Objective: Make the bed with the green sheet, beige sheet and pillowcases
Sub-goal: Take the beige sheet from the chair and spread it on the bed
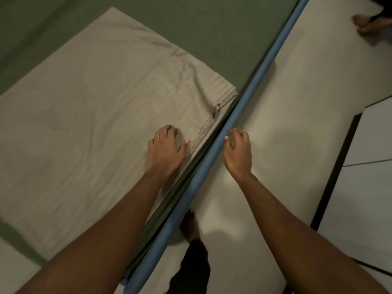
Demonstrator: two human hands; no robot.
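Note:
The green sheet (212,32) covers the mattress across the top and left of the view. On it lies the beige sheet (95,107), folded into a thick rectangle with several layered edges along the bed's side. My left hand (165,149) rests on the folded beige sheet near those edges, fingers curled and pinching a small fold of the top layer. My right hand (237,149) hovers just past the bed's edge, over the floor, with fingers loosely bent and nothing in them. No pillowcases are in view.
A blue bed edge (244,98) runs diagonally from top right to bottom centre. Pale floor (297,134) lies to its right, with my own foot (191,225) beside the bed. Another person's foot (364,24) stands at the top right. A dark-edged panel (343,158) sits at right.

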